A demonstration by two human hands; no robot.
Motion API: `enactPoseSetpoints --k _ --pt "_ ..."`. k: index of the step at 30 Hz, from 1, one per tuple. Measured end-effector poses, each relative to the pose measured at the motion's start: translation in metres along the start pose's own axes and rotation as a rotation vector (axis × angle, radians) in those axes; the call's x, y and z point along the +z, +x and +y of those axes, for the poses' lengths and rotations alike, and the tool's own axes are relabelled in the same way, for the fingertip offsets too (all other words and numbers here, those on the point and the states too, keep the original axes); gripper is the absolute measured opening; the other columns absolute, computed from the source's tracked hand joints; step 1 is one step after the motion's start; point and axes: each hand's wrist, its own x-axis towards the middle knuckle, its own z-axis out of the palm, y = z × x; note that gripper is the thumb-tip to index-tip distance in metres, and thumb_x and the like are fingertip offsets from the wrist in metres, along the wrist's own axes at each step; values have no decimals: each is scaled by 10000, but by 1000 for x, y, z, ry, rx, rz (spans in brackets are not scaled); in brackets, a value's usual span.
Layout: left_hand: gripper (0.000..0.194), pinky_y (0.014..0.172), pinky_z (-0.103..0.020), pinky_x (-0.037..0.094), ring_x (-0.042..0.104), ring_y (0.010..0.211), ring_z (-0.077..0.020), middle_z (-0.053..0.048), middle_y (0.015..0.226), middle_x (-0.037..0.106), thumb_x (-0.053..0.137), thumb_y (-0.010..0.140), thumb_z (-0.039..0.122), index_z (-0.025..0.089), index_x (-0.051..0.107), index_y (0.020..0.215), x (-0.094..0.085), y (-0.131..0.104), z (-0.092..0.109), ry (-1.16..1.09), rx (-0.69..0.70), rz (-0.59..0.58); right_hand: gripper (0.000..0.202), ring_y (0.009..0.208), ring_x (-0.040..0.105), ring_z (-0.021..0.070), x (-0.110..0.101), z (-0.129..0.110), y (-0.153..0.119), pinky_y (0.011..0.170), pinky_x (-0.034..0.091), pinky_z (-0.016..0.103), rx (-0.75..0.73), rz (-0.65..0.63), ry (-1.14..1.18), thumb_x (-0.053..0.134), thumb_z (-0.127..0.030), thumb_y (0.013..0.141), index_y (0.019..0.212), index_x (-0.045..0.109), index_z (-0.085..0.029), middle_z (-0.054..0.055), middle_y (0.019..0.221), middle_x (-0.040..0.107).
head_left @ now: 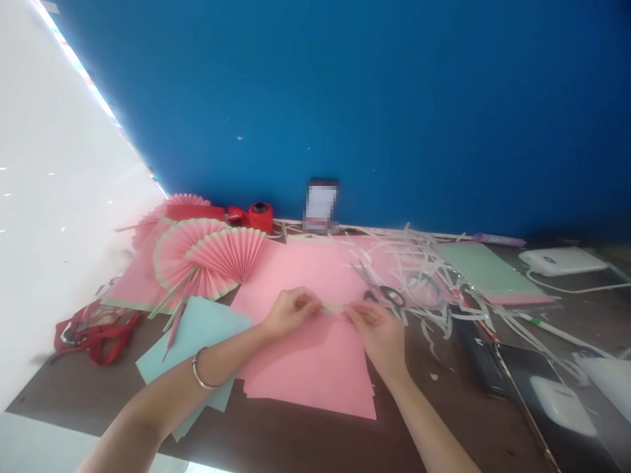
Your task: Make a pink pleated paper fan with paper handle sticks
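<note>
Over a stack of pink paper (305,381), my left hand (294,312) and my right hand (377,332) face each other with fingers pinched. Between them stretches a thin pale strip (332,307), apparently paper, one end in each hand. Just beyond my right hand lies a pair of scissors (389,294) with dark handles. Pale blue-green sheets (207,328) stick out beneath my left forearm. Folded pink paper fans (227,253) with green edges rest at the far left.
White paper offcuts (434,282) tangle at the right. A phone (321,205) leans on the blue wall (345,98). Red tape (260,217) sits near the fans, a red strap (106,341) at left. A white device (564,261) and green paper (488,266) lie right.
</note>
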Motion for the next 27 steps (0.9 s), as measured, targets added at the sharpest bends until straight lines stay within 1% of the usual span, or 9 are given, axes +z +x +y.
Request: enactPoseSetpoints --k 5,7,9,11,13,17,20,23,27 --pt "265 633 -262 506 631 648 -143 -47 684 656 563 781 417 156 546 738 2 -2 3 66 41 37 244 725 645 211 -14 5 10 723 514 364 -191 -21 -312 628 -427 702 781 640 -196 58 778 691" --pt "294 628 -266 506 631 636 -145 -47 665 650 570 769 442 153 532 735 1 1 2 5 34 82 242 756 634 218 -26 5 19 734 496 363 -264 52 -427 568 -423 752 806 634 -196 69 804 686" --pt "330 623 -277 510 632 612 -147 -50 653 650 594 739 470 149 520 732 -1 5 0 -93 6 126 266 778 616 229 -39 5 29 748 473 371 -325 190 -595 485 -400 808 860 624 -180 97 838 672" --pt "362 607 -281 513 630 582 -147 -50 637 649 626 699 491 145 519 720 -3 9 -2 -171 -29 148 288 822 592 250 -47 4 38 779 445 386 -410 225 -812 450 -376 816 891 619 -155 127 867 652" --pt "378 596 -277 514 629 568 -145 -48 627 650 645 674 499 143 525 712 -4 11 -3 -203 -50 155 299 862 566 287 -50 3 46 788 425 401 -441 177 -1051 489 -393 774 844 630 -139 150 858 631" --pt "382 615 -279 515 632 574 -141 -48 635 654 655 666 497 138 534 713 -4 10 -1 -232 -55 141 321 810 561 309 -43 -4 55 696 416 394 -320 45 -1369 485 -410 740 745 641 -130 169 808 609" --pt "395 608 -279 511 628 564 -139 -46 633 655 666 650 504 136 534 708 -4 9 1 -250 -63 128 326 774 576 288 -39 -14 61 637 402 359 -242 -51 -1403 452 -401 762 674 641 -151 156 783 612" --pt "410 598 -278 505 623 551 -137 -43 622 653 682 627 510 136 533 703 -4 9 2 -266 -81 137 316 708 591 269 -44 -22 67 585 387 338 -135 -109 -1355 464 -394 756 621 642 -171 135 725 625" --pt "415 591 -267 498 617 549 -131 -47 620 652 698 614 502 129 535 698 -4 9 4 -307 -93 131 277 693 607 274 -60 -22 72 568 397 339 -87 -12 -1158 500 -405 729 701 665 -184 112 686 652"
